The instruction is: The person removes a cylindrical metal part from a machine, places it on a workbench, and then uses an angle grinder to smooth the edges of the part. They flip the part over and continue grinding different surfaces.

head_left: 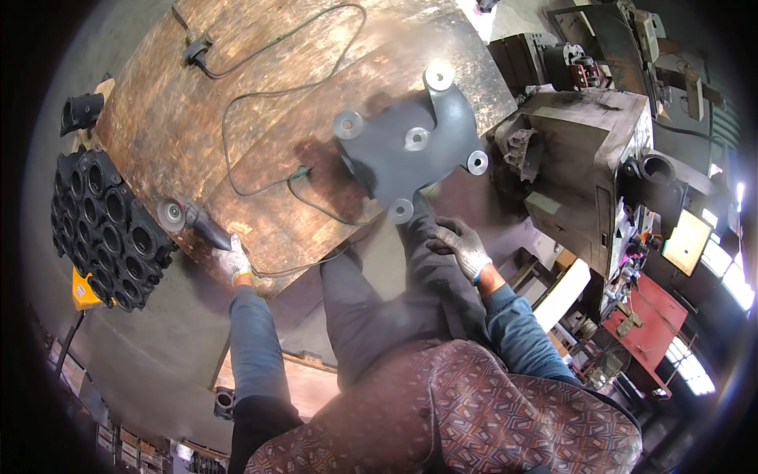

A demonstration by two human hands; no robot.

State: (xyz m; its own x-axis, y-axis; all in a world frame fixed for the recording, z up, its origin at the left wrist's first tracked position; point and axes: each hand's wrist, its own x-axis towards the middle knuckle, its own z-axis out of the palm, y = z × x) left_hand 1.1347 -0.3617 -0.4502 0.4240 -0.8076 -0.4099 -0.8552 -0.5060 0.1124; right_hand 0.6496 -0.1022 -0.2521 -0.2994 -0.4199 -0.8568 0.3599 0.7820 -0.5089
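Note:
My left hand (232, 258), in a pale work glove, is wrapped round the rear body of an angle grinder (208, 229) at the wooden table's left front edge. The grinder lies on the tabletop (268, 197), its round disc facing up. My right hand (462, 247), in a glove darkened at the fingers, rests by my right knee with fingers stretched out, holding nothing. Just beyond it sits a dark grey cast metal part (375, 162) with several bright machined round bosses, partly over the table's right side.
A black power cord (227, 126) loops across the tabletop to a plug connection (197, 52). Black castings with round bores (110, 225) are stacked at the left, near a yellow object (84, 291). A worn machine cabinet (584, 134) stands at the right, with a red table (647, 320) beyond.

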